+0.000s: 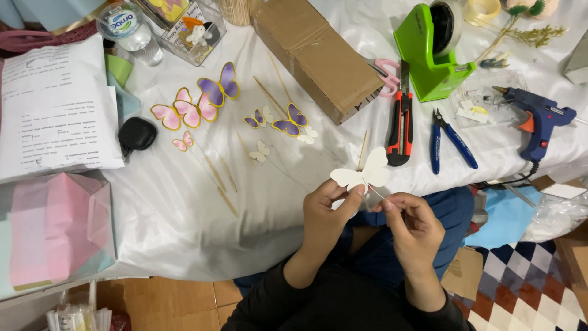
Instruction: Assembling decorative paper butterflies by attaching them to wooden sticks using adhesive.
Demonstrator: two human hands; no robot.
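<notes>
My left hand [326, 208] pinches a white paper butterfly [362, 173] by its lower edge, just in front of the table's near edge. My right hand [411, 219] sits close beside it, fingertips closed on a thin stick [378, 192] that runs up to the butterfly's underside. A wooden skewer [363, 149] lies on the cloth right behind the butterfly. Purple and pink paper butterflies [195, 109] and smaller ones [288, 122], some on skewers, lie spread over the white cloth to the left.
A cardboard box [315, 55], green tape dispenser [429, 52], red utility knife [400, 119], blue pliers [450, 141] and blue glue gun [539, 119] lie on the cloth. Printed sheets [55, 107], a pink paper bag [58, 227] and a water bottle [131, 30] are at left.
</notes>
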